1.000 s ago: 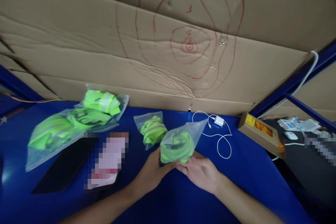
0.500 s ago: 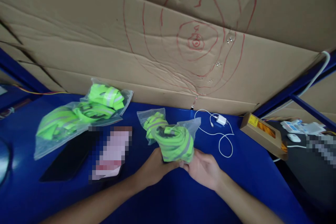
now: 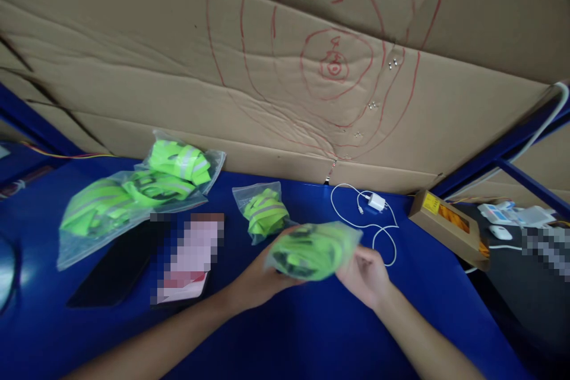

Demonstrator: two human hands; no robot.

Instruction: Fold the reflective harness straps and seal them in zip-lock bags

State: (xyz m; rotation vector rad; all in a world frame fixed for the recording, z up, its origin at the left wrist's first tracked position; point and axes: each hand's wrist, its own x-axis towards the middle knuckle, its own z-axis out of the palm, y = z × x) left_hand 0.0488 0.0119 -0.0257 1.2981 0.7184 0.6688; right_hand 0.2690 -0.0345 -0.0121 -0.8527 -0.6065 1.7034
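Observation:
A clear zip bag with a rolled neon-green reflective strap [image 3: 309, 252] in it is held up over the blue table, slightly blurred. My left hand [image 3: 260, 276] is closed round its left side and underside, the fingers partly hidden behind it. At the bag's right end, my right hand [image 3: 367, 276] has its fingers closed on the plastic edge. Just behind lies another bagged reflective strap [image 3: 266, 212], apart from the held one. Farther left, several more green straps in clear bags [image 3: 164, 187] lie close together.
A pixelated phone-like object [image 3: 191, 258] and a black flat pad [image 3: 118, 264] lie at left. White charger and cable [image 3: 376, 202] sit behind my right hand, with a cardboard box [image 3: 447, 228] farther right. A cardboard wall [image 3: 133, 83] with red rings closes off the back.
The held bag has turned and tipped, its free plastic now pointing right. My right hand has shifted right, from the bag's underside to its right end. The bags on the table stay put.

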